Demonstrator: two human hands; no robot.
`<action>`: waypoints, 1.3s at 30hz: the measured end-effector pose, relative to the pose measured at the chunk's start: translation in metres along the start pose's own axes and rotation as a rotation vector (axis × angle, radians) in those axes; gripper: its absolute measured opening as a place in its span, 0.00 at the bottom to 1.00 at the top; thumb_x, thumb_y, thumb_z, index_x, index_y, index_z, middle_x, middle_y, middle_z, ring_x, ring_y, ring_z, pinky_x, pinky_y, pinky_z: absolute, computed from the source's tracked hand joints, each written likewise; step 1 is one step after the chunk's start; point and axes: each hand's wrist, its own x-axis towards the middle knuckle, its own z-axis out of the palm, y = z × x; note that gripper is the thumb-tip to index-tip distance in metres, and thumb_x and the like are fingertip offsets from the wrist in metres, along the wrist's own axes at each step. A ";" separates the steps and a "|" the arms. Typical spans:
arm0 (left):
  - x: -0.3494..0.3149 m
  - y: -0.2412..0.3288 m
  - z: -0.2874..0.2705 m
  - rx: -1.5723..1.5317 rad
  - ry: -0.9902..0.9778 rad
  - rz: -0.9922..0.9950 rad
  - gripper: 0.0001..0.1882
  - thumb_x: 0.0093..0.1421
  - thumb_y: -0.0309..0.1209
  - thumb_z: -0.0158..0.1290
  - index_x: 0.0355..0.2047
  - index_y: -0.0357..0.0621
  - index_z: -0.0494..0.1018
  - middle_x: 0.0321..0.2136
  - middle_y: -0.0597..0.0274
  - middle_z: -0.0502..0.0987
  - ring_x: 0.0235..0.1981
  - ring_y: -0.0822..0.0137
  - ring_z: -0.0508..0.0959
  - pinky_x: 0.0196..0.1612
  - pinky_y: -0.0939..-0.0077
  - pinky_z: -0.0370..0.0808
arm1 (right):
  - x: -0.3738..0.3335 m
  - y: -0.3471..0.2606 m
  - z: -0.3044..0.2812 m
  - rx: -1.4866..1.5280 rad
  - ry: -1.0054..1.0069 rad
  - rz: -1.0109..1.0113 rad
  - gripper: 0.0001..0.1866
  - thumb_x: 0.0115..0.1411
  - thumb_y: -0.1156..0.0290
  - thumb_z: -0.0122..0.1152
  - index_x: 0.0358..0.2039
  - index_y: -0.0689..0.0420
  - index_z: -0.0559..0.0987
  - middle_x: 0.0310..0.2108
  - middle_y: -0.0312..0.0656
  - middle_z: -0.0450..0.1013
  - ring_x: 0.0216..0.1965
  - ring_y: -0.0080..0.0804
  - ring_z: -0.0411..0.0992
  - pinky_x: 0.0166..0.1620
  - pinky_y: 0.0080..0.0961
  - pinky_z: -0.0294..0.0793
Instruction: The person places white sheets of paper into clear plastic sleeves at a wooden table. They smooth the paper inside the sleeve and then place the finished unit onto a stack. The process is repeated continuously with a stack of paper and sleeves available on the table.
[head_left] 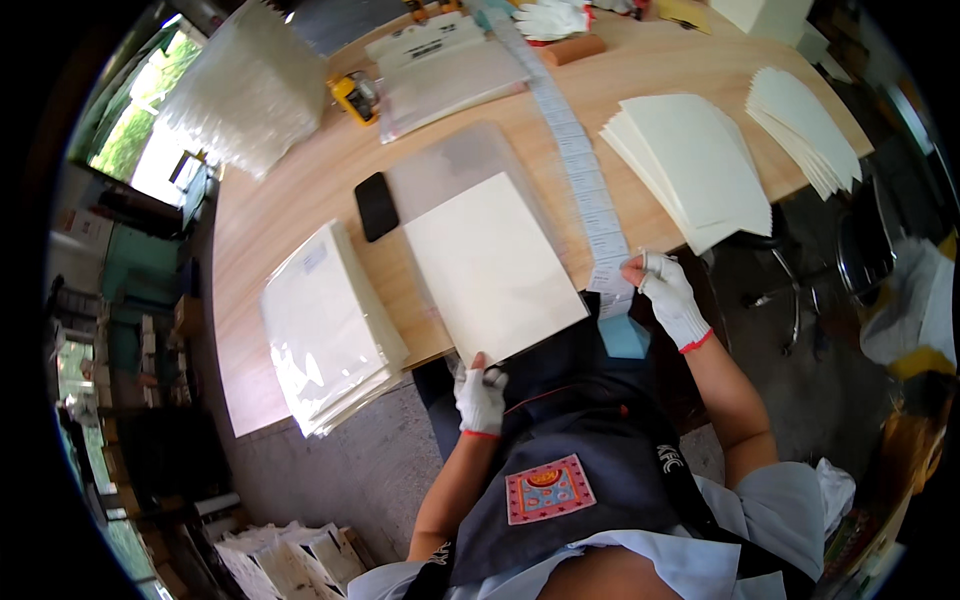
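A cream-white rectangular sheet [495,270] lies at the table's front edge, its near edge jutting over. Under it is a clear plastic sleeve [460,160]. My left hand [480,400], in a white fingerless-tipped glove, has its thumb on the sheet's near left corner, fingers curled below. My right hand [670,295], gloved alike, pinches the near end of a long strip of printed labels [590,190] just right of the sheet. The strip's pale blue backing [625,338] hangs off the table edge below that hand.
Left of the sheet lie a black phone [376,206] and a stack of plastic-sleeved sheets [325,325]. Fanned white sheets [690,165] and a second pile [803,130] are at the right. Farther back sit clear bags [450,80], a yellow tape measure [354,98] and a bubble-wrapped bundle [250,90].
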 end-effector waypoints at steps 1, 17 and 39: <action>-0.002 0.014 -0.016 0.049 -0.048 -0.011 0.04 0.56 0.24 0.51 0.29 0.46 0.66 0.21 0.66 0.70 0.16 0.73 0.69 0.20 0.77 0.68 | 0.008 0.000 0.012 -0.055 -0.043 0.027 0.03 0.53 0.76 0.60 0.28 0.61 0.75 0.24 0.29 0.69 0.27 0.13 0.63 0.31 0.12 0.61; -0.063 0.031 -0.035 0.352 -0.087 -0.173 0.05 0.58 0.25 0.48 0.35 0.38 0.68 0.23 0.62 0.73 0.18 0.74 0.73 0.24 0.79 0.73 | 0.115 0.003 0.130 -0.927 0.002 -0.401 0.05 0.51 0.76 0.51 0.24 0.60 0.77 0.27 0.39 0.76 0.29 0.28 0.73 0.32 0.25 0.69; -0.075 0.224 -0.036 0.752 0.179 0.955 0.12 0.62 0.28 0.43 0.40 0.33 0.70 0.29 0.63 0.73 0.31 0.77 0.70 0.33 0.84 0.68 | 0.042 0.039 0.257 -0.124 -0.729 0.115 0.13 0.58 0.62 0.56 0.26 0.60 0.76 0.21 0.32 0.68 0.26 0.18 0.64 0.31 0.20 0.65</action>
